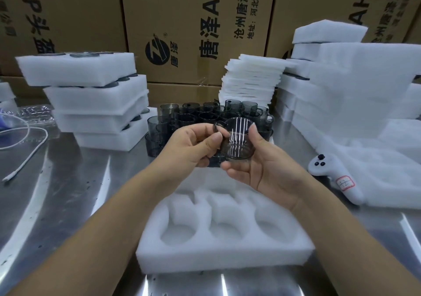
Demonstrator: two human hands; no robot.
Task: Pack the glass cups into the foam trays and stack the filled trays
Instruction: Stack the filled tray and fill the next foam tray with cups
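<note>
– Smoke-grey glass cup: where is it, and who has it?
– Both hands hold it in the air over the far edge of the white foam tray, in front of the cluster of loose cups on the steel table. The left hand pinches the handle between thumb and fingers. The right hand curls round the body from below and the side.
– Which way does it sit?
– Roughly upright, mouth up and tipped a little away, handle pointing left.
– And the pockets?
– Three empty ones show in the tray's near row, below the cup and closer to the person. Anything farther back is hidden by the forearms.
– So the move?
– Down and back toward the body, base first, I'd judge. The right hand carries the weight, so it looks better placed to lower it. The pockets' notches seem to point away, so the handle would need turning from left to far.
</note>
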